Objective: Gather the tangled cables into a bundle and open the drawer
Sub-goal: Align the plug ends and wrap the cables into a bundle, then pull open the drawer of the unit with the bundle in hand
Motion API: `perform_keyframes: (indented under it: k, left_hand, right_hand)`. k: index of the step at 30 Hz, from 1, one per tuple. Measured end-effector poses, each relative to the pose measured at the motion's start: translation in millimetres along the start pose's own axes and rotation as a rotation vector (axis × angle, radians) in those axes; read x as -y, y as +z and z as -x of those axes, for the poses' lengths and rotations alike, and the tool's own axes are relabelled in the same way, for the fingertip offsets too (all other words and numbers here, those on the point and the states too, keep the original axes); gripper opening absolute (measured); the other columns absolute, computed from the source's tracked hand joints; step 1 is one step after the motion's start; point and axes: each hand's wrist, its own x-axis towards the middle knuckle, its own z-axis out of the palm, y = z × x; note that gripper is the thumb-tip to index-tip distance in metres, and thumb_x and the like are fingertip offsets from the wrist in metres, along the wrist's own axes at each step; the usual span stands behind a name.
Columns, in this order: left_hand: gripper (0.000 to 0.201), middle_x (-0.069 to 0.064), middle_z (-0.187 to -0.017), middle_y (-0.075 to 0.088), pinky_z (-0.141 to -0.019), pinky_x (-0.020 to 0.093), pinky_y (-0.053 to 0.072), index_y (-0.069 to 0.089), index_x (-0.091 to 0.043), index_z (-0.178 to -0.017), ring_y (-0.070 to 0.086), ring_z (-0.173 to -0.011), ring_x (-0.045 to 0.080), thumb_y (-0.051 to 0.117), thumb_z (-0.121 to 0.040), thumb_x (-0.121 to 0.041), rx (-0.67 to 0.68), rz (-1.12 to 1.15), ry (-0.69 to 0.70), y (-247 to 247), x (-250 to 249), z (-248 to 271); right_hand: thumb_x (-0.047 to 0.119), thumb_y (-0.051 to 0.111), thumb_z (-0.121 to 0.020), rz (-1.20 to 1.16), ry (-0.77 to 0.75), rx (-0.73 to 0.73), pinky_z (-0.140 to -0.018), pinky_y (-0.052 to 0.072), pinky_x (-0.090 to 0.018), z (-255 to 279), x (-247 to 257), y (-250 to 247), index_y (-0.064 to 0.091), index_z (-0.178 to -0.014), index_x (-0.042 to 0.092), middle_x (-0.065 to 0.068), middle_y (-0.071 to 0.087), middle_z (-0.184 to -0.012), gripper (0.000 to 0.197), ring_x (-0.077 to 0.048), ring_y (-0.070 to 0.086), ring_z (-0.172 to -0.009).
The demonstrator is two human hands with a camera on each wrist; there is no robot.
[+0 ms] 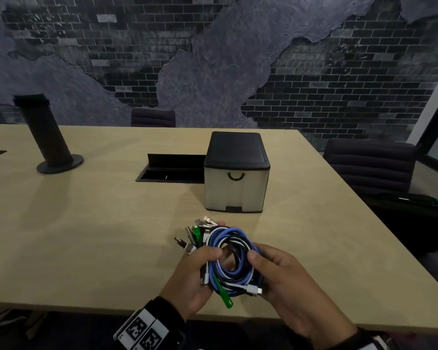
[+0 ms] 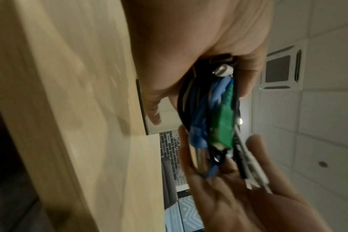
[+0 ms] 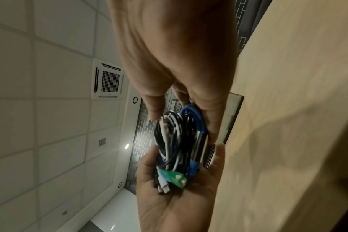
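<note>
A coiled cable bundle (image 1: 229,258) of blue, white and black cords with green and silver plugs hangs just above the wooden table (image 1: 86,223) near its front edge. My left hand (image 1: 202,263) grips the bundle's left side, thumb on top and fingers underneath. On the bundle's right side my right hand (image 1: 271,269) holds it, thumb pressed on the coil. The left wrist view shows the cable bundle (image 2: 209,117) between my left hand (image 2: 199,47) and right hand (image 2: 248,196). The drawer box (image 1: 235,195), black-topped with a silver front and black handle (image 1: 236,176), stands closed behind the bundle.
An open cable hatch (image 1: 171,170) is sunk in the table left of the drawer box. A black post on a round base (image 1: 48,137) stands at the far left. Dark chairs (image 1: 369,165) and a black bag (image 1: 410,210) are off the right edge.
</note>
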Motion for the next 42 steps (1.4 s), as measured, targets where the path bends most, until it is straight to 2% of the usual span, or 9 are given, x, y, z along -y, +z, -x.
perform_keyframes:
  k: [4, 8, 11, 16, 23, 30, 33, 37, 42]
  left_hand:
    - [0.046, 0.029, -0.118, 0.062, -0.101, 0.054, 0.045, 0.065, 0.006, -0.111, 0.061, -0.112, 0.047, 0.072, -0.070, -0.014, -0.071, -0.343, -0.073, -3, -10, -1]
    - [0.042, 0.030, -0.114, 0.069, -0.097, 0.056, 0.052, 0.072, -0.004, -0.110, 0.068, -0.104, 0.042, 0.074, -0.070, -0.017, -0.019, -0.585, -0.049, -4, -21, -1]
    - [0.048, 0.024, -0.125, 0.066, -0.101, 0.058, 0.047, 0.065, -0.014, -0.126, 0.063, -0.115, 0.041, 0.065, -0.080, -0.001, 0.021, -0.418, 0.023, 1, -17, 1]
    - [0.054, 0.017, -0.129, 0.066, -0.084, 0.046, 0.056, 0.063, -0.015, -0.126, 0.064, -0.114, 0.040, 0.055, -0.079, 0.008, 0.032, -0.126, 0.038, 10, -1, 0]
    - [0.052, 0.019, -0.095, 0.074, -0.068, 0.042, 0.059, 0.064, -0.011, -0.122, 0.073, -0.085, 0.037, 0.058, -0.073, 0.004, -0.056, -0.119, 0.028, 11, 4, -4]
    - [0.053, 0.024, -0.105, 0.073, -0.069, 0.046, 0.060, 0.062, -0.011, -0.123, 0.071, -0.094, 0.044, 0.060, -0.073, 0.008, 0.036, 0.005, -0.007, 2, -2, -16]
    - [0.041, 0.020, -0.103, 0.075, -0.071, 0.046, 0.062, 0.077, -0.015, -0.105, 0.073, -0.092, 0.039, 0.058, -0.074, 0.004, 0.078, -0.051, -0.019, 0, -9, -33]
    - [0.047, 0.021, -0.105, 0.066, -0.074, 0.043, 0.059, 0.072, -0.013, -0.115, 0.069, -0.087, 0.036, 0.056, -0.074, 0.001, -0.072, -0.091, -0.006, -17, -33, -60]
    - [0.047, 0.017, -0.104, 0.071, -0.074, 0.043, 0.061, 0.069, -0.015, -0.113, 0.072, -0.086, 0.033, 0.057, -0.070, 0.001, -0.212, -0.234, 0.071, -38, -87, -91]
  right_hand:
    - [0.008, 0.053, -0.096, 0.064, -0.006, -0.019, -0.086, 0.057, -0.045, 2, -3, -6, 0.068, -0.115, 0.008, -0.016, 0.074, -0.106, 0.024, -0.034, 0.071, -0.099]
    - [0.008, 0.052, -0.096, 0.063, -0.001, -0.015, -0.087, 0.056, -0.044, 3, -6, -9, 0.068, -0.116, 0.007, -0.016, 0.074, -0.108, 0.025, -0.034, 0.070, -0.101]
    - [0.006, 0.051, -0.097, 0.049, -0.006, -0.009, -0.082, 0.057, -0.039, 0, -5, -8, 0.067, -0.117, 0.007, -0.016, 0.074, -0.108, 0.025, -0.033, 0.071, -0.100]
    - [0.005, 0.051, -0.096, 0.033, 0.004, 0.003, -0.070, 0.059, -0.035, -4, -1, -12, 0.068, -0.114, 0.004, -0.020, 0.074, -0.105, 0.025, -0.033, 0.072, -0.093]
    - [0.008, 0.050, -0.098, 0.127, -0.005, -0.069, -0.084, 0.058, -0.044, -8, -7, -11, 0.070, -0.110, 0.009, -0.014, 0.076, -0.101, 0.023, -0.031, 0.072, -0.095]
    - [0.010, 0.054, -0.097, 0.137, 0.022, -0.074, -0.084, 0.058, -0.045, -30, -8, -11, 0.072, -0.107, 0.009, -0.015, 0.076, -0.098, 0.021, -0.032, 0.073, -0.092]
    - [0.013, 0.056, -0.096, 0.148, 0.017, -0.055, -0.085, 0.058, -0.046, -50, -3, -14, 0.071, -0.108, 0.012, -0.012, 0.076, -0.100, 0.019, -0.030, 0.073, -0.094]
    - [0.028, 0.067, -0.089, 0.140, 0.074, -0.090, -0.091, 0.055, -0.045, -91, 2, -19, 0.062, -0.121, 0.018, -0.003, 0.073, -0.112, 0.034, -0.021, 0.070, -0.101]
    - [0.025, 0.064, -0.091, 0.116, -0.034, -0.241, -0.083, 0.054, -0.038, -139, 29, -32, 0.067, -0.111, 0.021, 0.002, 0.074, -0.106, 0.021, -0.014, 0.069, -0.100]
